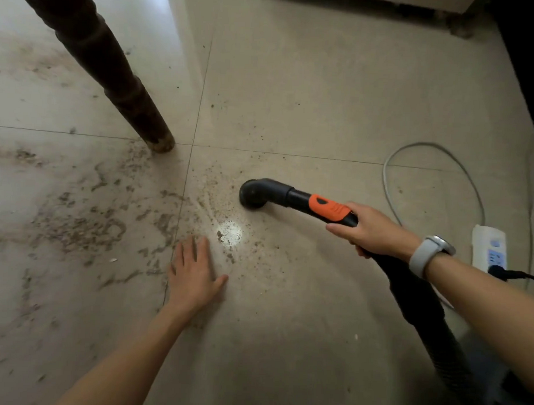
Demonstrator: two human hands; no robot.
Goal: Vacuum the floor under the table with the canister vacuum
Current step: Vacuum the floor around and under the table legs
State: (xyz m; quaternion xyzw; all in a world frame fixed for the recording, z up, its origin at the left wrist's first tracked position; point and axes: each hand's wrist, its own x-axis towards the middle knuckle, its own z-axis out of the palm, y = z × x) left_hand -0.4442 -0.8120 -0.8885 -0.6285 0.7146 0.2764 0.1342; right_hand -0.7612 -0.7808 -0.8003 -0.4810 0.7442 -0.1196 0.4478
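Note:
My right hand [372,230] grips the black vacuum hose handle just behind its orange slider [327,208]. The black elbow nozzle [255,193] points down and touches the beige tiled floor [309,91]. A black ribbed hose [431,323] runs back from the handle to the lower right. My left hand [193,271] rests flat on the floor with its fingers straight. Brown crumbs and dirt [77,226] lie scattered to the left of the nozzle and around my left hand. The canister itself is out of view.
A dark wooden table leg [112,75] slants down to the floor at upper left. A grey cable [427,159] loops on the right beside a white power strip [489,246] with a black plug in it. Furniture stands along the top edge.

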